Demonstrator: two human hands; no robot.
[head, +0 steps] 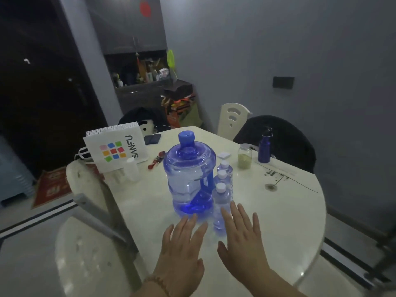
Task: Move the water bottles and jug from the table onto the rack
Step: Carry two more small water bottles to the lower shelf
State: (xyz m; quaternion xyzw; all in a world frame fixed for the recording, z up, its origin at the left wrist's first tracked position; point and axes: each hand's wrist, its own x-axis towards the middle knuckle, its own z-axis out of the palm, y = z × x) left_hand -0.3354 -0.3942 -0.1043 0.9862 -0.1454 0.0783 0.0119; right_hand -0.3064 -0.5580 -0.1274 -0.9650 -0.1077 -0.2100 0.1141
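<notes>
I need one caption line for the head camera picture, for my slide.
Both open hands, left hand and right hand, reach toward the blue jug and three small bottles on the table.

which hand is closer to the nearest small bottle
Right. The right hand has fingertips beside the nearest small bottle; the left hand sits further left, below the jug.

Head-high, down over table [278, 211]
</notes>
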